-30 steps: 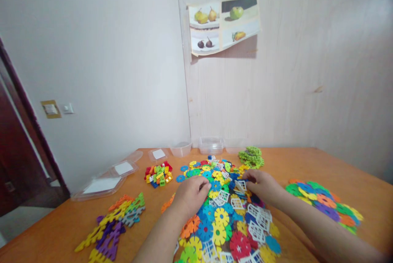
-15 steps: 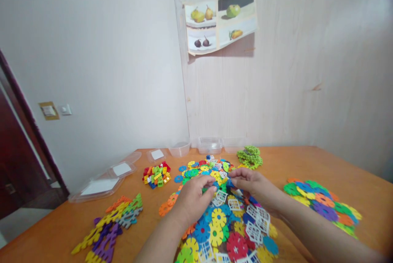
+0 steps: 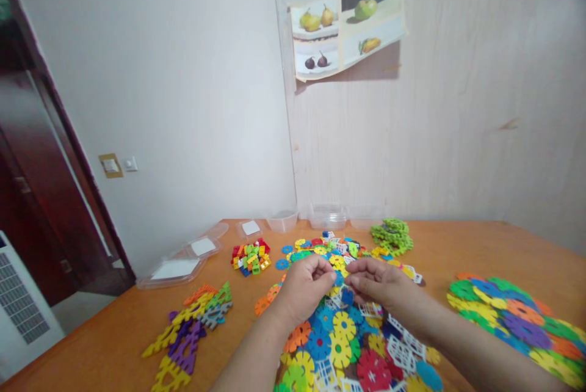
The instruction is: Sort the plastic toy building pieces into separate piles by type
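Pinching a small blue piece (image 3: 339,278) between both hands, I am working just above the middle of the big heap of toothed discs and white lattice pieces (image 3: 348,343) on the desk (image 3: 114,343). My left hand (image 3: 307,287) is curled, thumb and forefinger closed on the left edge of the blue piece; my right hand (image 3: 378,283) meets it from the right, fingertips narrowed onto the same piece. How much of it each grip covers I cannot tell, since the fingers hide most of it.

To do this well, I judge the two hands should stay low over the heap, so a slip drops the piece among its own kind. The slots look fine, so I would line up the edges squarely and press gently, not twist. The green stack (image 3: 392,235) sits far right, the small bricks (image 3: 251,256) far left, both well apart from my hands.
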Demonstrator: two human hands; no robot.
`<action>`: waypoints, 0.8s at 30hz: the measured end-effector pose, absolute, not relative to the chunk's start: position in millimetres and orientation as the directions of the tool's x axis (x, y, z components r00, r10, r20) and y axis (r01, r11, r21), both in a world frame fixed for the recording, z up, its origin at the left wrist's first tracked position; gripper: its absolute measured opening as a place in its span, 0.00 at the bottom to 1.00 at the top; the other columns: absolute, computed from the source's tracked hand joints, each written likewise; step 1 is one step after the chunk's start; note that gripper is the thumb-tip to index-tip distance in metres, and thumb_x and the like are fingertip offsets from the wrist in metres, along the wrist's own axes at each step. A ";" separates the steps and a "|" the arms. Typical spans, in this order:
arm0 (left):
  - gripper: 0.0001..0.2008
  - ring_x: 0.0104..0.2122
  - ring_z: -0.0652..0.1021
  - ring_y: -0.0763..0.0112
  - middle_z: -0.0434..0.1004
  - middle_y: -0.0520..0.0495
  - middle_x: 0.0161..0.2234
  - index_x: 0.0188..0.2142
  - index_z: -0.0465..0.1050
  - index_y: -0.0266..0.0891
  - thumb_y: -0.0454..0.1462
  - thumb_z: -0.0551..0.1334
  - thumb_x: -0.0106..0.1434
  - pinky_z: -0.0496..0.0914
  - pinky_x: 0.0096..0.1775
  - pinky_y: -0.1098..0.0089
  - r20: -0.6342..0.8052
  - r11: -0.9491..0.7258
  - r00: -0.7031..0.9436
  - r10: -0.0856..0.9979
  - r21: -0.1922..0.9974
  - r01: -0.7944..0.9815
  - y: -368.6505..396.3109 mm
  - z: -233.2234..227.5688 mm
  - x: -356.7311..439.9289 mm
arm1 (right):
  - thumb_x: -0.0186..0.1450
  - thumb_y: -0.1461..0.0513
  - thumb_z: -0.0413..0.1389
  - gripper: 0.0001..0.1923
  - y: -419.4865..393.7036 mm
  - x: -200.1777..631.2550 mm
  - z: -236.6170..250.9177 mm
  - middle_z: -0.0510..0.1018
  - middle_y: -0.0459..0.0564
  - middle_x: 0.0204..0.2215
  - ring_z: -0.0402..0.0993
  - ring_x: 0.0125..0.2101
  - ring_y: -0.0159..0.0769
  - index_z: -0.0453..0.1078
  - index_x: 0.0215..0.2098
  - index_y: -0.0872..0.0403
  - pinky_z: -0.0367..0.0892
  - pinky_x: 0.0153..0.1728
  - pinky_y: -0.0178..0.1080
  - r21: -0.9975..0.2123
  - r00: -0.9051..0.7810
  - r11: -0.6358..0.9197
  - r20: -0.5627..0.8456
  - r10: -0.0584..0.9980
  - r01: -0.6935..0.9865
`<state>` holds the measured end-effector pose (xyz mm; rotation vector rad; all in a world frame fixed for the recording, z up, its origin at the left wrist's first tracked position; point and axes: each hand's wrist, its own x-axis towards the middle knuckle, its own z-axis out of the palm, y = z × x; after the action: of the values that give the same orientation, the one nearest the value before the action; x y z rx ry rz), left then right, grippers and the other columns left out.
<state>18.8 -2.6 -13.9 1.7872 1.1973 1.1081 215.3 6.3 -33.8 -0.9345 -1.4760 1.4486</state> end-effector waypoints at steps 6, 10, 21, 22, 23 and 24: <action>0.08 0.29 0.70 0.74 0.71 0.53 0.27 0.33 0.72 0.38 0.41 0.60 0.60 0.63 0.31 0.74 0.247 -0.320 0.226 0.942 0.866 0.385 -4.2 -14.4 19.8 | 0.59 0.51 0.60 0.16 3.8 212.2 -33.3 0.73 0.42 0.25 0.69 0.26 0.30 0.67 0.39 0.52 0.64 0.28 0.34 -0.992 -0.325 0.124 0.110 0.939 0.022; 0.10 0.26 0.67 0.74 0.67 0.54 0.25 0.31 0.71 0.38 0.42 0.59 0.61 0.61 0.29 0.75 0.256 -0.309 0.177 0.950 0.843 0.439 -2.5 -11.3 14.4 | 0.62 0.56 0.55 0.08 -12.0 212.1 -20.4 0.69 0.41 0.21 0.63 0.23 0.29 0.70 0.32 0.52 0.57 0.24 0.32 -0.893 -0.364 0.284 0.150 0.919 0.348; 0.10 0.29 0.70 0.74 0.71 0.53 0.27 0.32 0.73 0.38 0.42 0.60 0.61 0.64 0.31 0.74 0.231 -0.314 0.237 0.944 0.853 0.418 -5.0 -12.6 16.5 | 0.59 0.61 0.56 0.09 -29.0 202.7 -24.8 0.74 0.44 0.27 0.67 0.26 0.32 0.73 0.38 0.49 0.55 0.26 0.33 -0.560 -0.497 0.515 0.201 0.844 0.649; 0.10 0.30 0.71 0.73 0.72 0.52 0.28 0.33 0.73 0.37 0.42 0.60 0.61 0.65 0.32 0.73 0.223 -0.310 0.254 0.941 0.869 0.386 -6.7 -11.4 18.2 | 0.60 0.60 0.55 0.08 -26.0 202.4 -25.9 0.73 0.44 0.26 0.66 0.26 0.33 0.73 0.38 0.50 0.55 0.26 0.33 -0.582 -0.461 0.501 0.231 0.857 0.641; 0.10 0.31 0.72 0.72 0.73 0.51 0.30 0.34 0.73 0.37 0.42 0.60 0.61 0.66 0.34 0.73 0.207 -0.298 0.274 0.939 0.889 0.348 -8.3 -10.4 19.9 | 0.60 0.60 0.54 0.08 -23.1 202.0 -26.6 0.72 0.44 0.25 0.66 0.26 0.33 0.72 0.37 0.50 0.55 0.26 0.34 -0.604 -0.421 0.488 0.262 0.868 0.630; 0.10 0.32 0.73 0.72 0.75 0.50 0.31 0.35 0.73 0.37 0.42 0.61 0.61 0.67 0.35 0.72 0.185 -0.278 0.300 0.936 0.911 0.305 -9.8 -9.8 21.7 | 0.61 0.59 0.54 0.08 -20.6 201.5 -27.0 0.71 0.44 0.24 0.65 0.26 0.33 0.72 0.37 0.51 0.56 0.26 0.34 -0.626 -0.383 0.477 0.290 0.877 0.617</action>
<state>21.7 -9.8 -9.8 1.7614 1.1226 0.9848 201.5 -20.6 -27.0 -1.2310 -2.1292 0.5667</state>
